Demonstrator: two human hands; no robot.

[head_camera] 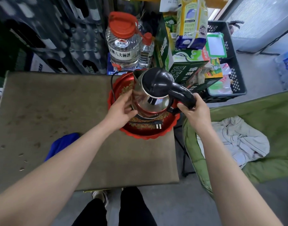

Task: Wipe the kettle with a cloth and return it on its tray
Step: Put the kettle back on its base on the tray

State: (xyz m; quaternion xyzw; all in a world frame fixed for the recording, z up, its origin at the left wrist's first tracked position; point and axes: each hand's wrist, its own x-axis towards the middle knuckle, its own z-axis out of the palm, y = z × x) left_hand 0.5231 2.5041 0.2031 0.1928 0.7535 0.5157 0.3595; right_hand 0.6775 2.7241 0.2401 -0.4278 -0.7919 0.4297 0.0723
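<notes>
A steel kettle (153, 101) with a black lid and black handle stands over the round red tray (144, 133) at the table's far right. My right hand (193, 110) grips the black handle. My left hand (122, 108) rests against the kettle's shiny left side with fingers spread. Whether the kettle's base touches the tray I cannot tell. The black cord and its plug (158, 125) lie in the tray. A blue cloth (61, 144) lies on the table under my left forearm, apart from both hands.
The brown table (50, 103) carries small crumbs at its left. Behind the tray stand a large clear jug with a red cap (122, 41), a smaller bottle (146, 51) and green cartons (185, 66). A green chair with a white cloth (242, 141) is at right.
</notes>
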